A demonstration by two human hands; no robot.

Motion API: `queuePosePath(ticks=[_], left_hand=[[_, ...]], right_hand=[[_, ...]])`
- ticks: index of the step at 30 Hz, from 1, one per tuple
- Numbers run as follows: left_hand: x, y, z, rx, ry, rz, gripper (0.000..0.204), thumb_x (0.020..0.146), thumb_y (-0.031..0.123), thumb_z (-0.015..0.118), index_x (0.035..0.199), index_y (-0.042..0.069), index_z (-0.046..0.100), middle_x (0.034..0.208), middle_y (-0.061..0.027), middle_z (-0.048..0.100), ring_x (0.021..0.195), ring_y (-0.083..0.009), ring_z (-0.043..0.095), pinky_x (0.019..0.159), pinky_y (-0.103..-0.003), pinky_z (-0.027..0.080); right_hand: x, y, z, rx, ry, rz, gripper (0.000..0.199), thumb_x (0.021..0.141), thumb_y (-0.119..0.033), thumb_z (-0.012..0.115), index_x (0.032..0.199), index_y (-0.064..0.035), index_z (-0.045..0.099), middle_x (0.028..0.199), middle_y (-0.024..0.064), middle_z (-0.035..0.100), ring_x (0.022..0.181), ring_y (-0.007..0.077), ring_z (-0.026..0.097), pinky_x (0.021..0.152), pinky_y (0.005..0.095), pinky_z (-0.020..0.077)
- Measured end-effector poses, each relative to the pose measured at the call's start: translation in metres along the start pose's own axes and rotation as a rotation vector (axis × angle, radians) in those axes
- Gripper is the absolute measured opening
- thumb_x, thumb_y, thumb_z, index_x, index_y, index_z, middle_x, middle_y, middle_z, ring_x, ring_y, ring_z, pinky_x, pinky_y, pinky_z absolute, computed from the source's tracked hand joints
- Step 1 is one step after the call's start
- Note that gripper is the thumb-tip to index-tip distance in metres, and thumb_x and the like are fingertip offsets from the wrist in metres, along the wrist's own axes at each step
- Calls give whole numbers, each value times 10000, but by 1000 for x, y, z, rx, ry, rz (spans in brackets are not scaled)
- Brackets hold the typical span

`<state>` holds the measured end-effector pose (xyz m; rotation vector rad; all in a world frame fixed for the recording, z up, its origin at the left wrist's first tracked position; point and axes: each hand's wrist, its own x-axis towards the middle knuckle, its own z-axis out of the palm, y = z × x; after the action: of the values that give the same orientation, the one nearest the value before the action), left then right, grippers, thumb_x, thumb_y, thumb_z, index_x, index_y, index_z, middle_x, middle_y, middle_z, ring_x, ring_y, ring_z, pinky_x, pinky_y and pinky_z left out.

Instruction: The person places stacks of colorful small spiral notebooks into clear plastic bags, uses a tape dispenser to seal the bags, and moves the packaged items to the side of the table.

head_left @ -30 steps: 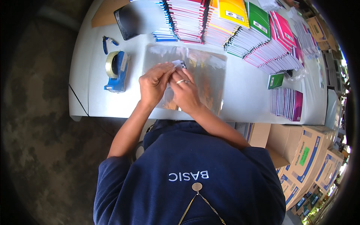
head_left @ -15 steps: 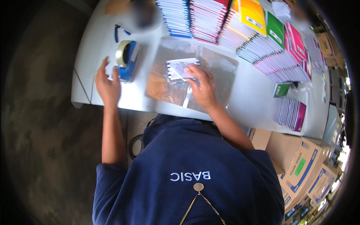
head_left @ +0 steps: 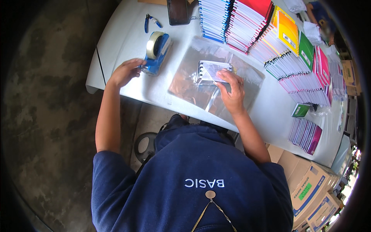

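Notebook stacks (head_left: 247, 23) line the white table's (head_left: 131, 34) far edge. Clear plastic (head_left: 185, 87) lies along its near edge; a blue tape dispenser (head_left: 156, 63) stands toward the left edge. The left hand (head_left: 125, 72), fingers curled, touches the dispenser's near end; the right hand (head_left: 234, 92), half curled, has fingertips on the small notepad (head_left: 208, 71) atop the plastic. I cannot tell whether either grips.

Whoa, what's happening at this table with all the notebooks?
A person is working at a white table with both bare hands. Their left hand is at the near end of a blue tape dispenser; whether it grips any tape is too small to tell. Their right hand is on a small, pale bound pad, which lies over clear plastic. Beyond that stand tall stacks of colourful notebooks.
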<state>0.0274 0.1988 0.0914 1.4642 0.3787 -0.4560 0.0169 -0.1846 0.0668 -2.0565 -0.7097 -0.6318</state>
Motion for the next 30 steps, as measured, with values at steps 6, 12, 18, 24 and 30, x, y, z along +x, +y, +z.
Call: queuePosePath(ticks=[6,12,18,24,30], left_hand=[[-36,-46,-11,165,42,-34,176,820,198,672,864,28,687,1004,-110,650,872,-197,636,744,-303,508],[-20,-33,4,691,986,137,190,838,165,649,820,-23,674,680,-91,658,532,-128,601,497,-249,475],[-69,29,242,-131,225,391,337,932,301,552,741,26,593,639,-79,607,436,-76,457,412,-204,351],[-51,-26,277,-158,470,38,377,850,329,682,609,88,521,515,10,478,418,-53,397,410,-194,328],[-30,-65,250,48,496,176,408,773,340,759,571,43,565,519,-26,554,417,-85,463,412,-241,366]], right_hand=[[1,-2,1,0,-8,42,491,697,-11,741,1139,-90,543,1043,20,675,1017,193,607,874,339,396],[2,0,1,68,16,17,463,708,-23,725,1134,-107,568,1079,12,661,1019,174,602,858,339,386],[-2,6,-1,60,3,32,546,700,-18,713,1204,-120,528,1032,-5,669,1006,166,589,843,335,385],[-4,-1,-7,-18,-85,35,604,702,-38,681,1264,-195,525,1164,16,609,958,204,569,860,359,413],[13,-11,-15,-126,-368,45,543,739,-25,607,1256,-186,557,1400,-8,429,1085,266,493,932,393,391]])
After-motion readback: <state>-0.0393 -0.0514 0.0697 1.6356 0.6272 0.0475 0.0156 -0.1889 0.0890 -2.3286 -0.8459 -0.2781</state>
